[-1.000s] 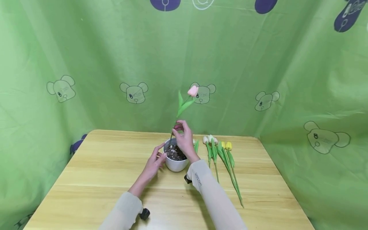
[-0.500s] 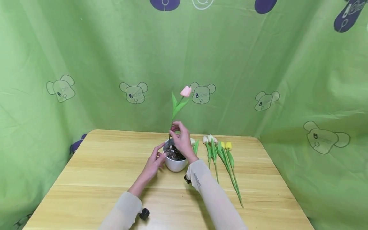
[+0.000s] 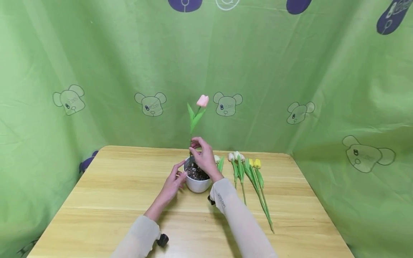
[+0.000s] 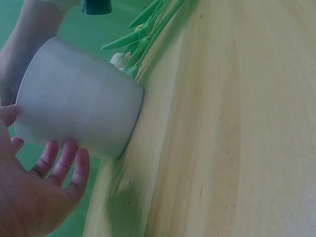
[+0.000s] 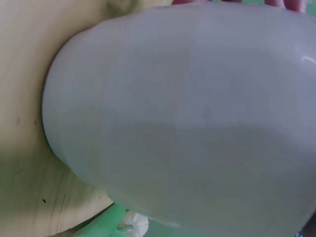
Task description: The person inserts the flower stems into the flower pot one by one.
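Note:
A pink tulip (image 3: 202, 101) with green leaves stands almost upright over the white flowerpot (image 3: 198, 185). Its stem goes down toward dark soil (image 3: 195, 172) at the pot's back left; the lower end is hard to see. My right hand (image 3: 204, 157) pinches the stem between thumb and fingers just above the rim. At the pot's left side is my left hand (image 3: 172, 182), its thumb and index finger at the rim. In the left wrist view, the spread, slightly bent fingers (image 4: 64, 163) rest lightly against the pot's wall. Only the pot's wall (image 5: 187, 118) fills the right wrist view.
Right of the pot, white tulips (image 3: 237, 157) and yellow tulips (image 3: 256, 163) lie on the wooden table (image 3: 129, 179). Another pale tulip (image 3: 220, 164) lies partly hidden behind the right hand. A green curtain (image 3: 180, 64) surrounds the table's far edge and sides.
The pink tulip has swung left from a rightward lean to nearly upright. My right hand has shifted slightly left with the stem. The left hand and pot have stayed in place.

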Available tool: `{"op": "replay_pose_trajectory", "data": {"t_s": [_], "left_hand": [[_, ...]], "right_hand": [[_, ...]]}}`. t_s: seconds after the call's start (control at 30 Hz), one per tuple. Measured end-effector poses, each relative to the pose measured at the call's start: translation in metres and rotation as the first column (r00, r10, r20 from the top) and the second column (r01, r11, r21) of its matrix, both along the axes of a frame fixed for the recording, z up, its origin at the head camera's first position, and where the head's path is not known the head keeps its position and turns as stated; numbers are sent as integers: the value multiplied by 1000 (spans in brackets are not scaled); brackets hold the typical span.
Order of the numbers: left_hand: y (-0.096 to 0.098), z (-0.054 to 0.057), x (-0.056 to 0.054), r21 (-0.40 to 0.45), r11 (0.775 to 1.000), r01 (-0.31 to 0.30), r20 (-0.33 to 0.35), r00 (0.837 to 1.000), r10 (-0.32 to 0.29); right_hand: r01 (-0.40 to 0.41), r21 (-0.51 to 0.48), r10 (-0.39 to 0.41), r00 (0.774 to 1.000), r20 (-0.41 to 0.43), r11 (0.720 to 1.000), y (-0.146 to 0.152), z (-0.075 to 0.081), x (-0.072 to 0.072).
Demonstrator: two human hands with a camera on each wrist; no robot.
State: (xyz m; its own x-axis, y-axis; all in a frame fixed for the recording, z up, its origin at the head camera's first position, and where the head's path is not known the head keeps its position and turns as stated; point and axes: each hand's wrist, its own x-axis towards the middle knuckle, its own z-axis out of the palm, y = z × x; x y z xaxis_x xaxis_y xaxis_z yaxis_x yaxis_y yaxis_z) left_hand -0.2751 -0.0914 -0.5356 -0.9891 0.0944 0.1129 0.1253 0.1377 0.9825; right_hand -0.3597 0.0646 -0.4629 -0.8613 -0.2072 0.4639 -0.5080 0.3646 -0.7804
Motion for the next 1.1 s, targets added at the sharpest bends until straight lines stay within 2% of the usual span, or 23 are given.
{"op": "replay_pose_trajectory", "data": {"t_s": [0.17,0.6,0.93,0.97,1.1], "left_hand": [[0,0,0,4,1000,-5,7,1000,5],[1,-5,-3,14,1000,-7,-1,1000,7],[1,-2,-2,14,1000,-8,1,1000,8],[0,3,1,12,1000,-1,3,1000,1],[0,4,1,7,1000,-1,6,1000,1]], "right_hand": [[-21,7,21,999,-32,1000,2,2,-2],[-4,31,5,1000,-27,1000,-1,-11,-5],[17,101,-20,999,27,995,-2,-12,-4],[18,102,-22,999,39,995,-2,-12,-4],[23,112,-31,997,66,993,-1,-12,-6]]}}
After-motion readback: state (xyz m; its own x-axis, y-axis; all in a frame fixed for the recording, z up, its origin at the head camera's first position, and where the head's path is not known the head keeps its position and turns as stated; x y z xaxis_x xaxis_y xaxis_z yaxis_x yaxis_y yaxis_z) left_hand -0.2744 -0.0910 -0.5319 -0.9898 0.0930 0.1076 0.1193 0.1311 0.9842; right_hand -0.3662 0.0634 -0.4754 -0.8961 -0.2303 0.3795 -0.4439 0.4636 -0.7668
